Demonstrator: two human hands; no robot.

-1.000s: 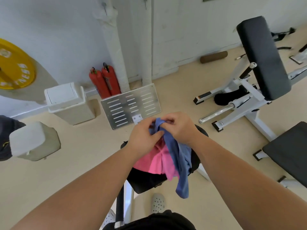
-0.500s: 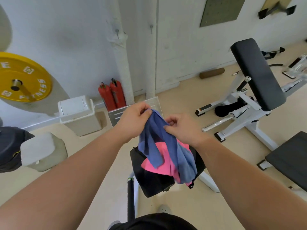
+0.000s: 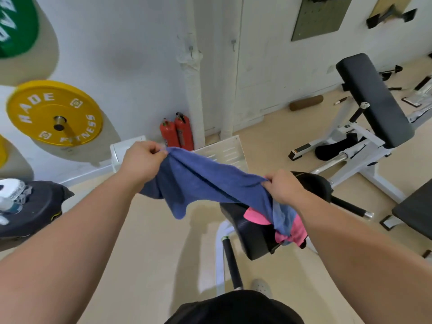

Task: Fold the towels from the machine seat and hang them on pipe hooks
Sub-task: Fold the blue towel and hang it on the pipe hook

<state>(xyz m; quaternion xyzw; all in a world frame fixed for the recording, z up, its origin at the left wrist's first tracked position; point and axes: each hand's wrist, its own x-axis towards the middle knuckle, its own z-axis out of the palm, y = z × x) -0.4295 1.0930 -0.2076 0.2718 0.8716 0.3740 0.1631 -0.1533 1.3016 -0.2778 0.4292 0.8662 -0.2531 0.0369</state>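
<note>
Two top corners of blue towel (image 3: 210, 183) are pinched, by left hand (image 3: 142, 161) and right hand (image 3: 284, 187) | towel hangs stretched above machine seat (image 3: 252, 232), right end trailing onto it | bunched a moment ago, now spread: folding can begin | pink towel (image 3: 254, 217) lies on seat

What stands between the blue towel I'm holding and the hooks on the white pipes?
Nothing visible. The blue towel, gripped by the left hand and right hand, has open air up to both hooks. The red fire extinguishers and slotted metal plate sit on the floor at the pipes' base, below the hooks.
</note>
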